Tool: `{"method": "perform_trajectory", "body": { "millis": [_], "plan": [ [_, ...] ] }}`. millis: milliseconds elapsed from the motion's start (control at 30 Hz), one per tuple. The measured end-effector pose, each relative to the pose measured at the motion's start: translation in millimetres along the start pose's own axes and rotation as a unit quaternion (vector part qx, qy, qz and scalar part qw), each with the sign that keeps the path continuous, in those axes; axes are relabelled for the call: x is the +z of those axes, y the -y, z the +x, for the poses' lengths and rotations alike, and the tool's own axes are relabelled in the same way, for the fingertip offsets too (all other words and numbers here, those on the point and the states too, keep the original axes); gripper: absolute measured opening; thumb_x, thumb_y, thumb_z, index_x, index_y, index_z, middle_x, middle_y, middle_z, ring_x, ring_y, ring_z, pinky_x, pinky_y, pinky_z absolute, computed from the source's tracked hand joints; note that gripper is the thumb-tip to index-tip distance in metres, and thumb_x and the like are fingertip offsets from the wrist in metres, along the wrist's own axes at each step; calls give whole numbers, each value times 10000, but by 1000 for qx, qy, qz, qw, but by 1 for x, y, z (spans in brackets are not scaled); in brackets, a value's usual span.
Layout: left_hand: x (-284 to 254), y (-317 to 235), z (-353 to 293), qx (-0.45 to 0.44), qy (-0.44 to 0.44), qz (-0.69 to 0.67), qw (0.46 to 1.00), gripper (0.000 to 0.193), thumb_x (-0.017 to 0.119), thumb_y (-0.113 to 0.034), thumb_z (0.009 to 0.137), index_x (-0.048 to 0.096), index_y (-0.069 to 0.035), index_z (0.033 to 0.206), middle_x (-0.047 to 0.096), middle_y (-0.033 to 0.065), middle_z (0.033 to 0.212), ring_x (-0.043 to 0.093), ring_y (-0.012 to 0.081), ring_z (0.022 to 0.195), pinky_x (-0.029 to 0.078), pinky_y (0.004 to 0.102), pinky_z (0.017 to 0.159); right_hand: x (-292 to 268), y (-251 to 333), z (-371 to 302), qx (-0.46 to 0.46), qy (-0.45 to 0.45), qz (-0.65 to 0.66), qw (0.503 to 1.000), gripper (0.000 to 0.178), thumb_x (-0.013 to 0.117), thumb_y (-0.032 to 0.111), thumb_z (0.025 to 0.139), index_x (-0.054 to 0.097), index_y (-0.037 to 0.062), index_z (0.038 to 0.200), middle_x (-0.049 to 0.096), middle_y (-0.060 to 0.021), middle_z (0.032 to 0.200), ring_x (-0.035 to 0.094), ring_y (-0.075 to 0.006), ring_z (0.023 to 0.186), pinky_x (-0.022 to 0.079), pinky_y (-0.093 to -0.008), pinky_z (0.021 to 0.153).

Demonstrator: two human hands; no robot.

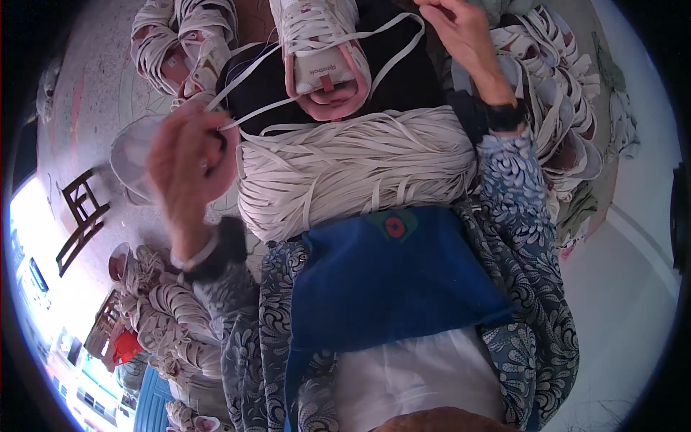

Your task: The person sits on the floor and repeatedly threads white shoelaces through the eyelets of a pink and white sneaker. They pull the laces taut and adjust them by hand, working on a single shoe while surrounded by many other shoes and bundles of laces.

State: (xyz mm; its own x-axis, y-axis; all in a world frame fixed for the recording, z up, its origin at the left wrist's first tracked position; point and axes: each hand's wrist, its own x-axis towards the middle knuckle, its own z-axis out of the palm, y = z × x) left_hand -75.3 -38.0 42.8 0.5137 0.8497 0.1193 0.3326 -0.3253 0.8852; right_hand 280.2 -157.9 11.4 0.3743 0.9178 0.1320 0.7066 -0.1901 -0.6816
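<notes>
Both hands apparently pull laces through a shoe.

The floor was speckled grey stone with a reddish tinge toward the far left, and a dark wooden chair stood on it — slatted, seen from above. Strong daylight poured in at the lower left, washing that corner nearly white. On the right ran a pale, smooth floor — edged by a low raised border.
</notes>
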Motion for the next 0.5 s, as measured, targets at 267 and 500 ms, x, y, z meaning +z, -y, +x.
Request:
{"method": "perform_trajectory", "body": {
  "millis": [267,500],
  "plan": [
    [62,17,30,11,96,120,988,171,548,-116,915,643,-13,1013,659,168,864,653,294,770,500,360,687,35,21,-43,-193,114,-111,968,174,631,56,825,618,39,997,553,-77,958,618,-285,802,517,-360,672],
    [68,25,40,95,116,185,971,197,526,-181,934,614,-14,989,643,177,915,623,377,842,491,406,713,23,5,-36,-183,100,-148,967,80,612,83,853,562,50,907,515,-101,886,597,-311,766,517,-398,660]
  ]
}}
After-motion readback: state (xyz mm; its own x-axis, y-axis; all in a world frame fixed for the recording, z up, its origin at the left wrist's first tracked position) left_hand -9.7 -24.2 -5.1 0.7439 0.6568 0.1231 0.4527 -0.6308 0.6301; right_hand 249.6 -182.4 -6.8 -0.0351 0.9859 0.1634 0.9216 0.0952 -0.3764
